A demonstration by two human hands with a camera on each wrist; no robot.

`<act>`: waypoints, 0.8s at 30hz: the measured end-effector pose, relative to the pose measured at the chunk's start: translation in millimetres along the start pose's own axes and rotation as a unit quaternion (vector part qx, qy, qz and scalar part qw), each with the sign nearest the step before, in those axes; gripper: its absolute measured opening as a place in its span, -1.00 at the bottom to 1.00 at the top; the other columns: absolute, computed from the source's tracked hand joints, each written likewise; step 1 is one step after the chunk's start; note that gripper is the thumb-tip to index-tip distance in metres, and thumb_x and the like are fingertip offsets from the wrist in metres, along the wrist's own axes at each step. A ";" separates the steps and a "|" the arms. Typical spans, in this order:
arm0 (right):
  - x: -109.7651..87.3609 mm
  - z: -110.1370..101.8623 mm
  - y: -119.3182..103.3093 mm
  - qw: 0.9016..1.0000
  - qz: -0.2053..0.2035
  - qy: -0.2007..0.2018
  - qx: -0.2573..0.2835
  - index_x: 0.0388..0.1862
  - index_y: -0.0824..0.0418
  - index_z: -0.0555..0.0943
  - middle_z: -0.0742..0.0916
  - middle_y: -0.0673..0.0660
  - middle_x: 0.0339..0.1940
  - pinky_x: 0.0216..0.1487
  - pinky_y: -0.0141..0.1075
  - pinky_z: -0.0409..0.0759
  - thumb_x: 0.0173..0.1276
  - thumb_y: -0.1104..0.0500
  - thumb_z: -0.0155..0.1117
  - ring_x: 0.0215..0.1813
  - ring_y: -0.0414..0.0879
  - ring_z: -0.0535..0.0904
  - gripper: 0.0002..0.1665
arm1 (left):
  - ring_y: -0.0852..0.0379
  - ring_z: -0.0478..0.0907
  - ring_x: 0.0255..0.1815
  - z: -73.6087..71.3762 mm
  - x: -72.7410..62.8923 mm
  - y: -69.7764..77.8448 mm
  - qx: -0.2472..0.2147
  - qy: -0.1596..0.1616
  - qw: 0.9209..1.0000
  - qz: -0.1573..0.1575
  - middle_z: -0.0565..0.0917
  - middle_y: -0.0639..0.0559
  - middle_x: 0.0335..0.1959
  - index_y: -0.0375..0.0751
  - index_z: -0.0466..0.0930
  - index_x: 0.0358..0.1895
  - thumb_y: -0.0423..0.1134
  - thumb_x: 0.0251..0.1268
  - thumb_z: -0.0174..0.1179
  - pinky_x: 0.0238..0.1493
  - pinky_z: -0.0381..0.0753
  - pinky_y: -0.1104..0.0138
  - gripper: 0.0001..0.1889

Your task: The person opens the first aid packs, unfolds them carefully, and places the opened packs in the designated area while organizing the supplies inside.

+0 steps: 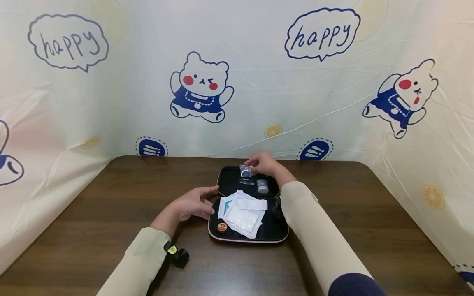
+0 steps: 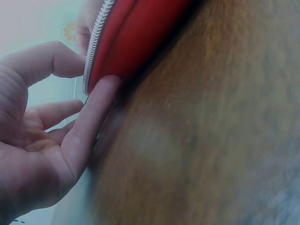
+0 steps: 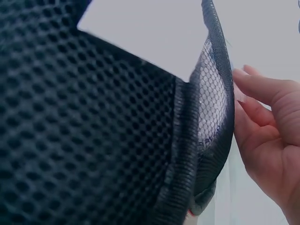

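A zip case [image 1: 275, 235], red outside and black inside, lies unfolded on the table. My left hand [image 1: 192, 203] rests along its left edge, index finger and thumb apart. In the left wrist view its fingers [image 2: 96, 110] touch the red wall and the zip edge. At the far half, my right hand [image 1: 263, 163] pinches a small clear packet [image 1: 245, 172] with something round and bluish inside. Several white packets [image 1: 244, 220] are heaped on the near half. A white wrapped roll [image 1: 262, 186] sits in the far half, behind mesh [image 3: 212, 98] in the right wrist view.
A small red round badge [image 1: 222, 227] is on the near half's left corner. The brown wooden table [image 1: 111, 230] runs back to a printed cloth [image 1: 255, 90] hanging behind and at the sides. A black wrist device [image 1: 179, 257] hangs below the left sleeve.
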State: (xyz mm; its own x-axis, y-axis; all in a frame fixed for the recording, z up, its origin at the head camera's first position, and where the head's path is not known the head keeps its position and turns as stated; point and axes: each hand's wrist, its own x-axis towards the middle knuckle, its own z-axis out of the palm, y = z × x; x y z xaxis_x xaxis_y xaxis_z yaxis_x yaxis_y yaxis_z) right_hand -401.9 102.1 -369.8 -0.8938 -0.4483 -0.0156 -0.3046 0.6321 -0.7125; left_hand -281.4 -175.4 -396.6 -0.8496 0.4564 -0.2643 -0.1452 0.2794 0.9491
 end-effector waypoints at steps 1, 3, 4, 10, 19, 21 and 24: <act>-0.6 0.8 -0.9 1.000 -0.003 -0.003 -0.016 0.02 0.26 0.69 0.71 0.14 -0.20 -0.09 -0.23 0.64 0.32 0.35 0.29 -0.20 -0.07 0.61 -0.71 | -0.02 0.54 -0.17 0.2 0.1 0.0 0.001 0.000 1.000 -0.001 0.28 -0.28 0.36 -0.26 0.12 0.50 -0.54 0.07 0.29 -0.10 0.69 0.14 -0.13; -0.9 2.9 -2.5 0.998 -0.015 -0.011 -0.054 0.01 0.24 0.71 0.72 0.11 -0.21 -0.06 -0.22 0.61 0.31 0.33 0.30 -0.18 -0.07 0.58 -0.71 | -0.02 0.54 -0.17 0.4 0.7 -0.4 0.001 0.002 1.000 -0.002 0.27 -0.28 0.37 -0.26 0.12 0.50 -0.54 0.07 0.29 -0.10 0.69 0.14 -0.13; -0.3 3.7 -2.5 0.997 -0.021 -0.016 -0.069 0.00 0.24 0.71 0.73 0.11 -0.21 -0.05 -0.22 0.60 0.31 0.32 0.30 -0.17 -0.07 0.57 -0.72 | -0.02 0.54 -0.17 0.5 1.1 -0.6 0.001 0.002 1.000 -0.002 0.27 -0.28 0.38 -0.26 0.12 0.50 -0.54 0.07 0.30 -0.10 0.69 0.14 -0.13; 1.2 6.0 -3.1 0.995 -0.030 -0.034 -0.090 -0.11 0.26 0.73 0.74 0.10 -0.22 -0.05 -0.24 0.61 0.28 0.36 0.30 -0.16 -0.09 0.60 -0.79 | -0.03 0.54 -0.16 0.4 1.0 -1.3 0.005 -0.001 1.000 -0.001 0.31 -0.28 0.33 -0.26 0.12 0.50 -0.52 0.07 0.30 -0.09 0.69 0.14 -0.13; -4.3 3.5 -6.5 0.992 -0.028 -0.082 -0.088 -0.09 0.25 0.73 0.75 0.09 -0.17 0.05 -0.19 0.59 0.36 0.36 0.21 -0.11 -0.08 0.60 -0.77 | -0.03 0.54 -0.16 0.0 -0.8 -0.1 0.011 -0.007 1.000 0.002 0.33 -0.28 0.31 -0.25 0.13 0.50 -0.50 0.08 0.30 -0.11 0.70 0.17 -0.14; -5.8 3.2 -7.7 0.992 -0.022 -0.091 -0.083 -0.07 0.25 0.73 0.75 0.09 -0.14 0.07 -0.18 0.58 0.39 0.35 0.17 -0.10 -0.08 0.59 -0.76 | -0.03 0.55 -0.17 -0.1 -0.9 -0.2 0.012 -0.008 1.000 0.003 0.33 -0.28 0.32 -0.25 0.13 0.50 -0.50 0.08 0.30 -0.11 0.70 0.17 -0.14; -7.4 3.5 -10.4 0.991 -0.020 -0.100 -0.085 -0.03 0.24 0.72 0.74 0.09 -0.11 0.10 -0.16 0.56 0.41 0.32 0.14 -0.10 -0.07 0.57 -0.74 | -0.03 0.55 -0.17 0.4 -0.9 0.3 0.013 -0.006 1.000 0.002 0.36 -0.27 0.27 -0.24 0.14 0.50 -0.50 0.08 0.30 -0.11 0.70 0.17 -0.14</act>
State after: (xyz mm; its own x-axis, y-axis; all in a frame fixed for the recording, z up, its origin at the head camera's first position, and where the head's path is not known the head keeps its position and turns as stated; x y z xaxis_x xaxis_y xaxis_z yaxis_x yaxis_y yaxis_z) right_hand -390.9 96.7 -364.8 -0.8021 -0.5804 -0.1405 -0.4047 0.7013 -0.5868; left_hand -280.5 -175.4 -396.1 -0.8441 0.4673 -0.2629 -0.1282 0.3002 0.9452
